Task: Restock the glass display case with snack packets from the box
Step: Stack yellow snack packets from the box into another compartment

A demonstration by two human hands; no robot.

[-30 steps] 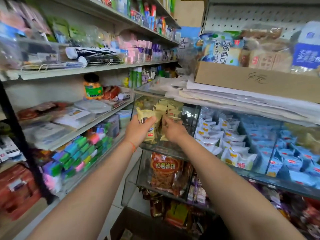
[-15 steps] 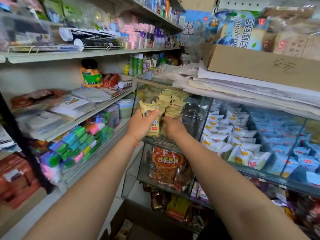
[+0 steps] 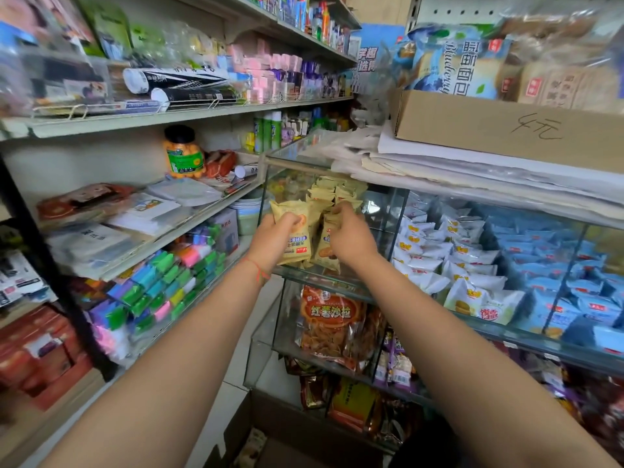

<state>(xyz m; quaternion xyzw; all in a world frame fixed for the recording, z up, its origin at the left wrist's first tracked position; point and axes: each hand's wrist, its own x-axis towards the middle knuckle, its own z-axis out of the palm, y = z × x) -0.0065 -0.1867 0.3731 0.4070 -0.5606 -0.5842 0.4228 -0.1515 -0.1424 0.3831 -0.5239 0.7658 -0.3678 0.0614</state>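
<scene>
At the leftmost compartment of the glass display case (image 3: 388,211), a person restocks yellow snack packets, both arms reaching forward at the centre of the view. The left hand (image 3: 275,236) grasps a yellow packet (image 3: 293,231) upright by its upper half, thumb and fingers curled round it, a red cord at the wrist. Just beside it, at three o'clock, the right hand (image 3: 349,233) has its fingers curled over the tops of the packets already standing in the row (image 3: 332,197), pinching or steadying the nearest one; which of the two cannot be told.

At three o'clock from the hands, the neighbouring compartments hold white packets (image 3: 439,265) and blue packets (image 3: 553,265). At six o'clock, on the shelf below, stands an orange bag of sweet potato crisps (image 3: 329,322). The open cardboard box (image 3: 287,440) sits on the floor at six o'clock, near the bottom edge; its contents are too dim to make out.

The step in hand appears to be setting the held packet at the front of the yellow row. The next move would call for sliding it in upright against its neighbours while the right hand keeps them from toppling, then going down to the box for more.
</scene>
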